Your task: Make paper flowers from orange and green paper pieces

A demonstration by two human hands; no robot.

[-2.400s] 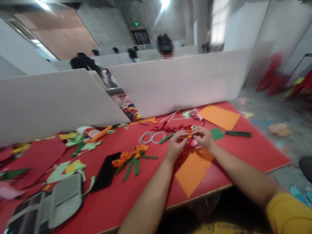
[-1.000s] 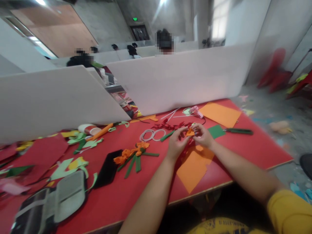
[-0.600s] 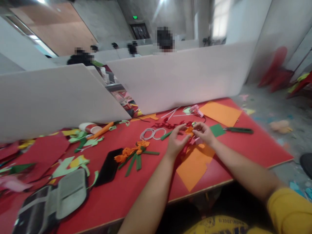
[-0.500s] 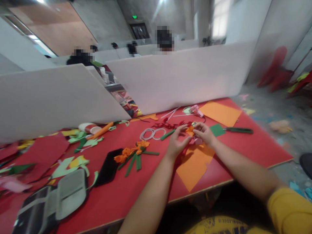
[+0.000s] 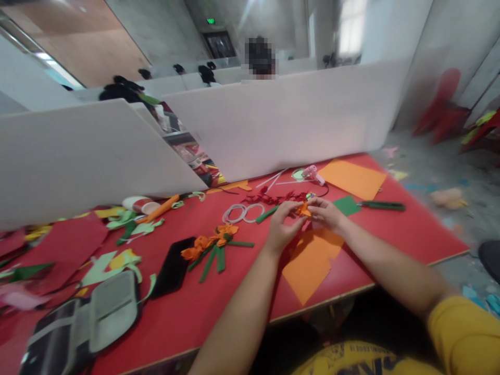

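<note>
Between my two hands is a small orange paper flower [image 5: 304,209]. My left hand [image 5: 284,224] pinches it from the left, thumb and fingers closed on its edge. From the other side, the fingertips of my right hand [image 5: 327,213] grip it too. Below them on the table lies an orange sheet [image 5: 310,265] with a notched edge. Several finished-looking orange flowers [image 5: 211,242] with green strip stems [image 5: 221,259] rest to the left. Dark red cut pieces [image 5: 269,198] lie just behind my hands, beside a green strip [image 5: 267,214].
On the red table [image 5: 234,312] are a black phone [image 5: 174,268], an open grey case [image 5: 113,307], clear rings [image 5: 235,213], a pink glue gun [image 5: 313,174], a green-handled cutter [image 5: 383,205] and another orange sheet [image 5: 353,178]. White partitions [image 5: 281,125] stand along the back.
Both hands stay in nearly the same place. The fingers have shifted slightly around the orange flower, which now shows a more pointed shape. The camera view has moved a little.
</note>
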